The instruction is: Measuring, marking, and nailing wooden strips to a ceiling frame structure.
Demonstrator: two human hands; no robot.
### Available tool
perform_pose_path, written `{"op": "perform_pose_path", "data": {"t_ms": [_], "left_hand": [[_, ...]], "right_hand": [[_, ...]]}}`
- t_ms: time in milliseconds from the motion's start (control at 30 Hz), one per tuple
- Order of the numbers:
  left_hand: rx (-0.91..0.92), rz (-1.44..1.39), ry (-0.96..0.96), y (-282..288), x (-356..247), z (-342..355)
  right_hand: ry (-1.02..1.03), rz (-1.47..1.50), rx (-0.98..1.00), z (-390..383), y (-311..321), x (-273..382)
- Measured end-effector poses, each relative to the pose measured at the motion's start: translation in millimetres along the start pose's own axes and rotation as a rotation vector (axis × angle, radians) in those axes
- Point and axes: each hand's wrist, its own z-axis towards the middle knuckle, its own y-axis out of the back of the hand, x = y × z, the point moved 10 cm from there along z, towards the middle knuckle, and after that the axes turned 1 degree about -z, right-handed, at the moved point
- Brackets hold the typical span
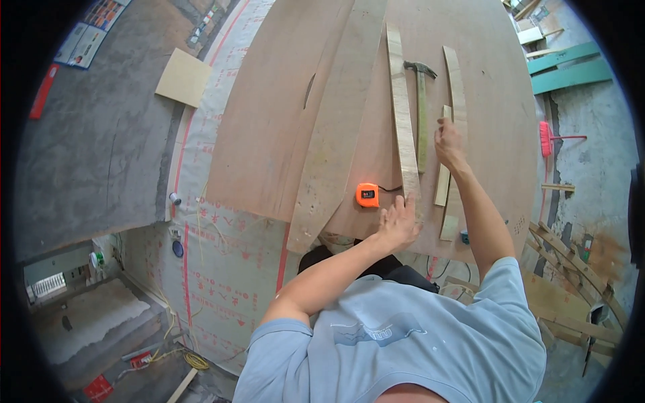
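My left hand (401, 226) lies at the near end of a long pale wooden strip (400, 107), its fingers stretched out and touching the wood. Farther up on the right, my right hand (449, 142) is closed around a shorter narrow wooden strip (442, 187). That piece lies alongside another longer strip (456, 87). Between the two long strips rests a claw hammer (422, 114) with a yellowish handle, its head at the far end. An orange tape measure (367, 195) sits just left of my left hand, with a dark strap trailing toward the long strip.
All this lies on a large plywood sheet (262, 148), beside a wide board (336, 127). Printed sheeting (232, 289) covers the floor at left, near a square wooden offcut (183, 77). At right are a pink broom (545, 139), green boards (571, 70) and scrap timber (578, 265).
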Motion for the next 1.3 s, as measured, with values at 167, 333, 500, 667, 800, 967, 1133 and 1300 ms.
{"op": "perform_pose_path", "data": {"t_ms": [167,333,500,667,800,967,1133,1300], "left_hand": [[0.208,0.155,-0.127,60,14,11],[-0.204,0.193,-0.298,161,57,124],[-0.399,0.404,-0.247,208,121,266],[-0.389,0.339,-0.173,220,143,320],[-0.417,0.343,-0.175,227,134,319],[-0.408,0.383,-0.147,228,145,317],[-0.437,0.378,-0.157,227,137,321],[-0.426,0.392,-0.149,228,136,322]], "right_hand": [[-0.384,-0.165,0.261,-16,-56,-38],[-0.478,-0.241,0.263,-3,-53,-33],[-0.818,0.489,0.206,3,-60,-27],[-0.693,0.619,0.18,67,-42,0],[-0.726,0.978,0.157,141,-51,5],[-0.598,1.181,0.021,209,-75,27],[-0.258,2.233,0.149,247,-62,42],[-0.511,1.767,0.278,241,-84,41]]}}
